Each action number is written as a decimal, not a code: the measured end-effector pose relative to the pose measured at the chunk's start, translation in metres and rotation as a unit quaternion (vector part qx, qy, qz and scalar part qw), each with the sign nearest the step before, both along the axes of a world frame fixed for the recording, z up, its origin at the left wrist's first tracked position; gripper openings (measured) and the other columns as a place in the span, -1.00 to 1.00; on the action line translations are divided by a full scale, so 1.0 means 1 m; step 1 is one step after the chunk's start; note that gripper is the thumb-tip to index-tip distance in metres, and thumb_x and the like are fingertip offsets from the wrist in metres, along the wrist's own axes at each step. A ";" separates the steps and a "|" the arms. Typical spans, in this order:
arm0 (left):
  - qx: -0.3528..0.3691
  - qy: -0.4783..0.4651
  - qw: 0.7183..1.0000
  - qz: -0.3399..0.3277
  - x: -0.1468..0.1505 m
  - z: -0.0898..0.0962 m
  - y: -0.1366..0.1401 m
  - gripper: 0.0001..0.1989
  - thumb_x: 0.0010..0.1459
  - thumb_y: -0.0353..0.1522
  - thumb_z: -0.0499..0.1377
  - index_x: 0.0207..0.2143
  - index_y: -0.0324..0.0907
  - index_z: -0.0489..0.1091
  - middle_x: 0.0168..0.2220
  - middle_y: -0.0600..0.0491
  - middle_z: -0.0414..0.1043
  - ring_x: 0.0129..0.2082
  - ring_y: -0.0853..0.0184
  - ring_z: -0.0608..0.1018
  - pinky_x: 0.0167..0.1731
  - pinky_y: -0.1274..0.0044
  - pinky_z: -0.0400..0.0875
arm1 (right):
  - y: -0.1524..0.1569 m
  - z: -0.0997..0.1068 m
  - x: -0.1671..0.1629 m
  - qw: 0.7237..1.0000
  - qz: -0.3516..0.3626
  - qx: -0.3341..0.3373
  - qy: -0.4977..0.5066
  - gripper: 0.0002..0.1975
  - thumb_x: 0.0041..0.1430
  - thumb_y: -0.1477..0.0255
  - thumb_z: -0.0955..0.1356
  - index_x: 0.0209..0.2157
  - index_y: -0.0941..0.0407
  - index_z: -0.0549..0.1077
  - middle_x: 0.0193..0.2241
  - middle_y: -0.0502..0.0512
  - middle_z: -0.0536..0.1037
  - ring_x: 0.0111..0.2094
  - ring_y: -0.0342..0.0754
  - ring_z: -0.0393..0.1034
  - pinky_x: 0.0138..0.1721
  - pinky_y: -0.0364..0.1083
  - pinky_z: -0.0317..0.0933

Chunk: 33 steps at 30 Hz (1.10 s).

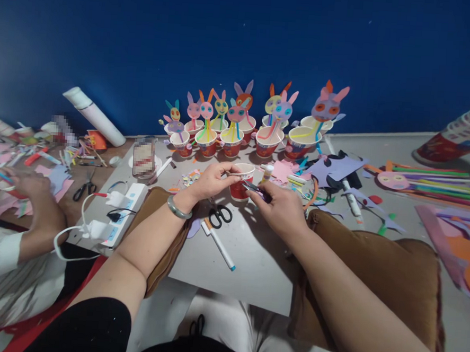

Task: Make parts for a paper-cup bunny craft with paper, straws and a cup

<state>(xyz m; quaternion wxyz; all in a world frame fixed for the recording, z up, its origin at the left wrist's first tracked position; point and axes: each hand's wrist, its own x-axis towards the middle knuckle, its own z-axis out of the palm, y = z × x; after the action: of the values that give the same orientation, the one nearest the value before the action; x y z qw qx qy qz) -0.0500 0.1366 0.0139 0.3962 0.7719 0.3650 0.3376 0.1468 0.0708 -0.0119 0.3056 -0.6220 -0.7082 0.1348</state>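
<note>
Writing: print on the red cup (238, 193) and on the row of cups (264, 150) is too small to read; the box (144, 157) is pixelated.
Red cup: upright in front of the person, beyond the scissors (219, 217); its lower part is beside the right hand (283, 208).
Left hand (214, 180): thumb and fingers pinch the red cup's rim.
Right hand: fingers closed around a small tool (263, 195), mostly covered, its kind unclear; the metal tip points at the cup's side, contact uncertain.
Row of cups: colored straws inside carry paper rabbit heads (282, 112); front cups partly hide rear ones.
Cup stack (452, 136): nested, leaning, cut off at the right edge.
Co-worker's hand (35, 185): far left, blurred.
</note>
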 end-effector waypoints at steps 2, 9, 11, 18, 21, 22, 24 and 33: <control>-0.010 -0.016 1.000 -0.007 0.000 -0.001 0.001 -0.77 0.13 -0.24 0.23 -0.32 -0.26 0.47 -0.33 0.03 0.53 -0.31 0.39 0.51 -0.22 0.54 0.39 | 0.000 0.001 0.000 0.999 0.006 -0.009 0.045 -0.64 0.16 0.09 0.31 -0.38 0.10 0.52 -0.60 0.06 0.47 -0.56 -0.09 0.25 -0.47 -0.12 -0.04; -0.033 -0.047 0.998 -0.012 0.001 -0.003 0.002 -0.72 0.12 -0.19 0.25 -0.29 -0.26 0.44 -0.32 0.03 0.50 -0.33 0.42 0.49 -0.28 0.56 0.38 | 0.001 0.003 -0.002 0.990 0.015 0.002 0.142 -0.62 0.15 0.09 0.31 -0.50 0.11 0.46 -0.63 0.00 0.40 -0.57 -0.14 0.18 -0.48 -0.14 0.01; -0.038 -0.051 0.998 -0.013 0.002 -0.002 0.001 -0.70 0.12 -0.17 0.24 -0.29 -0.25 0.43 -0.32 0.03 0.49 -0.34 0.42 0.49 -0.30 0.56 0.38 | 0.001 0.004 -0.002 0.988 0.011 0.000 0.154 -0.63 0.13 0.10 0.32 -0.52 0.11 0.43 -0.64 -0.01 0.39 -0.57 -0.15 0.18 -0.48 -0.14 0.00; -0.053 -0.056 0.997 -0.014 0.004 -0.002 -0.002 -0.65 0.11 -0.12 0.25 -0.29 -0.25 0.40 -0.33 0.04 0.47 -0.34 0.42 0.48 -0.30 0.56 0.37 | 0.000 0.003 -0.002 0.991 -0.004 0.001 0.134 -0.62 0.13 0.08 0.32 -0.52 0.10 0.43 -0.63 0.00 0.40 -0.56 -0.13 0.18 -0.47 -0.13 0.00; -0.054 -0.054 0.997 -0.011 0.004 -0.003 -0.002 -0.65 0.11 -0.11 0.25 -0.29 -0.25 0.40 -0.33 0.04 0.47 -0.34 0.41 0.47 -0.29 0.54 0.38 | 0.000 0.001 -0.002 0.994 -0.020 0.006 0.107 -0.63 0.13 0.07 0.32 -0.48 0.10 0.45 -0.61 0.01 0.41 -0.55 -0.12 0.19 -0.45 -0.12 -0.01; -0.054 -0.056 0.997 -0.011 0.004 -0.003 -0.002 -0.65 0.11 -0.12 0.25 -0.29 -0.25 0.40 -0.33 0.04 0.47 -0.34 0.41 0.47 -0.29 0.54 0.38 | 0.000 0.001 -0.002 0.994 -0.023 0.006 0.102 -0.63 0.13 0.08 0.32 -0.47 0.10 0.45 -0.61 0.01 0.41 -0.55 -0.12 0.19 -0.45 -0.12 -0.01; -0.054 -0.064 0.996 -0.009 0.005 -0.003 -0.002 -0.66 0.10 -0.14 0.26 -0.29 -0.25 0.41 -0.33 0.04 0.47 -0.34 0.42 0.47 -0.29 0.55 0.38 | 0.000 0.001 -0.002 0.995 -0.024 0.004 0.102 -0.64 0.13 0.09 0.32 -0.46 0.10 0.46 -0.60 0.02 0.42 -0.54 -0.12 0.19 -0.44 -0.11 0.00; -0.061 -0.074 0.995 -0.015 0.004 -0.004 -0.002 -0.66 0.11 -0.13 0.27 -0.28 -0.24 0.41 -0.32 0.04 0.48 -0.32 0.42 0.49 -0.27 0.55 0.39 | 0.001 0.003 -0.003 0.987 -0.006 -0.003 0.159 -0.63 0.10 0.09 0.34 -0.55 0.09 0.37 -0.64 -0.02 0.36 -0.55 -0.14 0.15 -0.46 -0.12 0.00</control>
<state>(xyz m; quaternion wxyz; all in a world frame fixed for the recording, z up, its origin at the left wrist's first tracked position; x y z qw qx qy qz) -0.0456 0.1348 0.0102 0.4737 0.7244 0.3431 0.3650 0.1441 0.0717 -0.0090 0.4134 -0.5977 -0.6465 0.2319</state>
